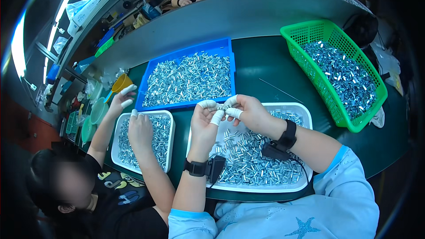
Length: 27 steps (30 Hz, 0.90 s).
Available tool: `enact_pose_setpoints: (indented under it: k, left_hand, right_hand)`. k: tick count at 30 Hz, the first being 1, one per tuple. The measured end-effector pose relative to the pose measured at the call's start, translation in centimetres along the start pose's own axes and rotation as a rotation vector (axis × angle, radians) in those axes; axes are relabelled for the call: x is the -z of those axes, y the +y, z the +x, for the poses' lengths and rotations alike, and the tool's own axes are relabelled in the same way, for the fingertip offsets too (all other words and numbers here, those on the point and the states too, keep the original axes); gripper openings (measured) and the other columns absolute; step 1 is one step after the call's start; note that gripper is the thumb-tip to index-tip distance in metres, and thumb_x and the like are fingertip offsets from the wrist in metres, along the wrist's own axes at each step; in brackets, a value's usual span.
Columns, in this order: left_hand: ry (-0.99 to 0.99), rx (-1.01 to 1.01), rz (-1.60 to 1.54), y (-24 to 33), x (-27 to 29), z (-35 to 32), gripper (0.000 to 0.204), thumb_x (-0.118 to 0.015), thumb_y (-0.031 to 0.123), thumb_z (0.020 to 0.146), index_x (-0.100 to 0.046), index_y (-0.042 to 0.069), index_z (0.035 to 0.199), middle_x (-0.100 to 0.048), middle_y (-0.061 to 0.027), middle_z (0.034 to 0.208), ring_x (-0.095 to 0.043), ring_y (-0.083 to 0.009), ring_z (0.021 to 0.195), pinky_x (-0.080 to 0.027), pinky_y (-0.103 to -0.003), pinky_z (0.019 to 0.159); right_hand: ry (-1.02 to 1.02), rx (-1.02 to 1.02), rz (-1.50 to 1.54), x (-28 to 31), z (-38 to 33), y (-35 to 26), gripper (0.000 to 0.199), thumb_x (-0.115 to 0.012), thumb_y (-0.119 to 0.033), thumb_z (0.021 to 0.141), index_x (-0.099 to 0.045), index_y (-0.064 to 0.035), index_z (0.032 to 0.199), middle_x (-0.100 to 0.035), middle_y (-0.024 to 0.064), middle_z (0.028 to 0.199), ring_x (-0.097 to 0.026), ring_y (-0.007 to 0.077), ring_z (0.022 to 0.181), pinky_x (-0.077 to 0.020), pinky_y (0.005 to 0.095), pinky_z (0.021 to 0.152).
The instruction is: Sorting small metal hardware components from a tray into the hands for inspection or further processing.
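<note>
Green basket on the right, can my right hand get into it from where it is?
Probably yes: the green basket is open-topped, and nothing tall blocks the way, only the rim of the large white tray and a thin rod. But the right hand seems busy pinching small metal pieces.

1. Small parts in my pinch: metal, shiny.
2. My finger covers: matt, thin; rubber or fabric, can't tell.
3. Loose cylinders below my grip: bright metal, smooth, glossy.
4. White tray: smooth plastic, light sheen.
5. Blue bin: smooth plastic. Green basket: perforated plastic, semi-gloss.
6. Bench top: smooth, low sheen. Thin rod: looks metal.
7. Grey partition: smooth, satin, metal-looking.
8. My wrist strap: matt, webbing-like. My sleeve: soft cloth, matt.
</note>
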State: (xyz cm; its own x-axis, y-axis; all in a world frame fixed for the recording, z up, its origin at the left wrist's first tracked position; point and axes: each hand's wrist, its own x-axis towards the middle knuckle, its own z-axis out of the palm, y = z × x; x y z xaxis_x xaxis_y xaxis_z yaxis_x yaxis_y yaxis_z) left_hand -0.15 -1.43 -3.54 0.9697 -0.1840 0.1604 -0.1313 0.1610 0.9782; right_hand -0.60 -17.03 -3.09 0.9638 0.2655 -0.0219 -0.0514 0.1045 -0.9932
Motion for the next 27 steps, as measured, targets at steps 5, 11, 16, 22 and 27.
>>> enact_pose_setpoints:
  k: [5, 11, 16, 22, 27]
  left_hand:
    - [0.036, 0.020, -0.010, 0.4, 0.0, -0.1, 0.031, -0.060, -0.007, 0.078, -0.044, 0.000, 0.104, -0.057, -0.0100, 0.093, -0.058, -0.0145, 0.086, -0.049, -0.024, 0.076]
    - [0.049, 0.006, 0.010, 0.5, 0.2, -0.1, 0.035, -0.063, -0.008, 0.075, -0.044, 0.001, 0.103, -0.058, -0.0106, 0.094, -0.059, -0.0151, 0.086, -0.049, -0.025, 0.077]
    - [0.058, -0.058, 0.008, 1.2, 0.0, -0.4, 0.036, -0.064, -0.009, 0.074, -0.044, 0.001, 0.101, -0.058, -0.0104, 0.094, -0.060, -0.0157, 0.087, -0.050, -0.026, 0.078]
    - [0.037, -0.224, 0.035, 0.8, 0.5, -0.6, 0.036, -0.065, -0.010, 0.072, -0.044, 0.002, 0.098, -0.058, -0.0103, 0.094, -0.060, -0.0162, 0.089, -0.050, -0.027, 0.080]
    - [0.033, -0.252, 0.023, 0.8, 0.6, -0.7, 0.035, -0.066, -0.010, 0.071, -0.046, 0.002, 0.095, -0.059, -0.0105, 0.095, -0.061, -0.0163, 0.089, -0.051, -0.027, 0.080]
  right_hand:
    - [0.021, -0.004, 0.053, -0.1, -0.1, 0.0, 0.015, -0.054, -0.003, 0.086, -0.056, 0.0015, 0.100, -0.060, 0.0062, 0.086, -0.058, 0.0100, 0.072, -0.0497, 0.0212, 0.057]
    - [0.020, -0.031, 0.077, -0.2, -0.1, -0.1, 0.016, -0.055, -0.003, 0.086, -0.056, 0.0016, 0.101, -0.060, 0.0062, 0.086, -0.058, 0.0098, 0.073, -0.0496, 0.0212, 0.057]
    - [0.004, -0.004, 0.044, 0.1, -0.5, -1.0, 0.016, -0.058, -0.002, 0.083, -0.059, 0.0002, 0.099, -0.061, 0.0055, 0.087, -0.059, 0.0104, 0.077, -0.0500, 0.0228, 0.063]
    - [0.013, 0.275, -0.121, 0.3, -0.4, -0.6, 0.015, -0.062, 0.001, 0.079, -0.062, -0.0008, 0.094, -0.061, 0.0047, 0.089, -0.059, 0.0120, 0.083, -0.0496, 0.0249, 0.073]
    - [0.013, 0.277, -0.127, 0.4, -0.5, -0.8, 0.015, -0.064, 0.004, 0.077, -0.063, 0.0000, 0.091, -0.060, 0.0053, 0.091, -0.059, 0.0133, 0.086, -0.0490, 0.0254, 0.077]
